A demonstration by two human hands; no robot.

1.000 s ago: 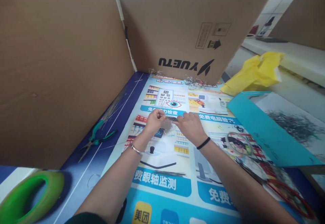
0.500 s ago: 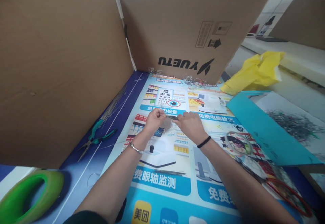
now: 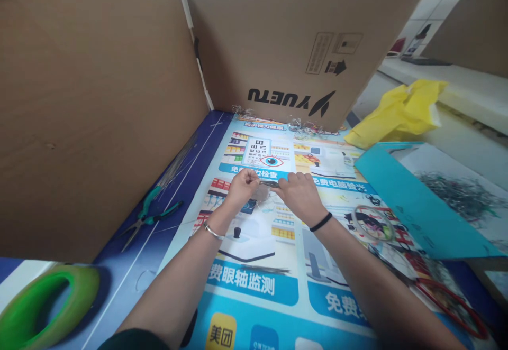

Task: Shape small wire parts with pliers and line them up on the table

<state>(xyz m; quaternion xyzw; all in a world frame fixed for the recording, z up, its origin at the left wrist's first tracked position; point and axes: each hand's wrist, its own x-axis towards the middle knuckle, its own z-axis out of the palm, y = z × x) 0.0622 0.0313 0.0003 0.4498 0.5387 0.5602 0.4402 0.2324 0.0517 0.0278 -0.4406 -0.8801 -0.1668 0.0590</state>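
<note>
Above the middle of the printed sheet (image 3: 254,218) my two hands work close together. My left hand (image 3: 244,185) is closed in a pinch, and what lies in its fingertips is too small to make out. My right hand (image 3: 299,194) is wrapped round a slim dark tool (image 3: 269,183), whose tip points at the left fingertips; its kind is unclear. Just below them is a small greyish, see-through patch (image 3: 261,195), partly hidden by the left hand. A bundle of thin dark wires (image 3: 256,269) lies nearer to me on the sheet.
Tall cardboard panels (image 3: 278,38) stand left and behind. Teal-handled pliers (image 3: 148,215) and loose wires (image 3: 177,165) lie at left, near a green tape roll (image 3: 85,294). Rightward are a blue box (image 3: 405,202) with tangled wire bits (image 3: 464,196), a yellow bag (image 3: 400,112) and red-handled scissors (image 3: 452,307).
My right hand has shifted very slightly to the right, and a little more of the dark tool shows. My left hand stays nearly still.
</note>
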